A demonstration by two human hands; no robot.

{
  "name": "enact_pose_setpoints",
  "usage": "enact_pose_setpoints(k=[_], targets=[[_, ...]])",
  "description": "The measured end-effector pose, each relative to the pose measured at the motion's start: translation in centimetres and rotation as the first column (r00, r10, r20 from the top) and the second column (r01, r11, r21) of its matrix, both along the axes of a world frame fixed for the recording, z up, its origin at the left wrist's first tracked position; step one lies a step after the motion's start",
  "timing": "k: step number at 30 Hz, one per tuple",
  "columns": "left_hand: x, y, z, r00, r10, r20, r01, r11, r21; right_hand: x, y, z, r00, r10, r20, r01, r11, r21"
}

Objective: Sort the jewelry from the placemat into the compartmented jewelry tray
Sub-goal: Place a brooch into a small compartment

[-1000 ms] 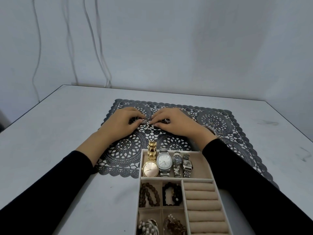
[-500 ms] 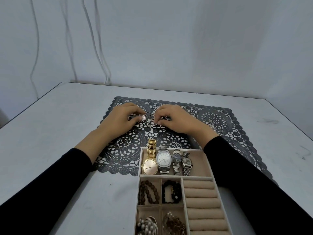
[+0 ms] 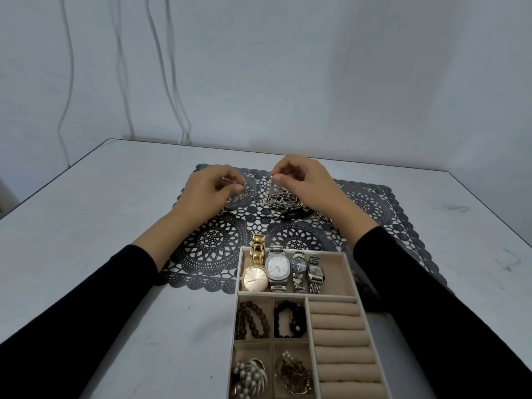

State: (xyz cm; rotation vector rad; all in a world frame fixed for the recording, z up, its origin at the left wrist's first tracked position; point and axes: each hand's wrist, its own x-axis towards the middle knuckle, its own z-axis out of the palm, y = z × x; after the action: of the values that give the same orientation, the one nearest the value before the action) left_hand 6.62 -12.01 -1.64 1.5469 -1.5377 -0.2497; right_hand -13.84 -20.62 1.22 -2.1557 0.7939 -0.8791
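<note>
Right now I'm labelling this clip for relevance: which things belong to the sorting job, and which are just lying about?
Job: right hand, pearl strand, left hand, rings, chain pile, placemat, jewelry tray.
Lying about: wall cables, table.

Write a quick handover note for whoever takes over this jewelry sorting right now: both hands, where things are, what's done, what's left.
Left hand: pinching small silver rings on the placemat.
Right hand: pinching a pearl strand that hangs beside the chain pile.
Done: four watches lie in the top compartment of the tray; beaded bracelets and other pieces fill the small compartments.
Left: the rings, pearl strand, chains and a black piece are not in the tray yet. The ring rolls are bare.
</note>
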Motion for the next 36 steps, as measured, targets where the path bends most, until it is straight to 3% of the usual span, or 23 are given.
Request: enact_pose_setpoints(k=[20, 36], targets=[[-2.4, 3.3, 2.8, 0.918, -0.019, -0.395, -0.023, 0.994, -0.102, -2.1, 5.0, 5.3, 0.940, -0.031, 0.339, 0.003, 0.997, 0.082], [-5.0, 9.6, 3.5, 0.866, -0.098, -0.490, 0.015, 0.985, -0.169, -5.1, 11.8, 7.4, 0.917, 0.078, 0.391, -0.122, 0.988, 0.090]])
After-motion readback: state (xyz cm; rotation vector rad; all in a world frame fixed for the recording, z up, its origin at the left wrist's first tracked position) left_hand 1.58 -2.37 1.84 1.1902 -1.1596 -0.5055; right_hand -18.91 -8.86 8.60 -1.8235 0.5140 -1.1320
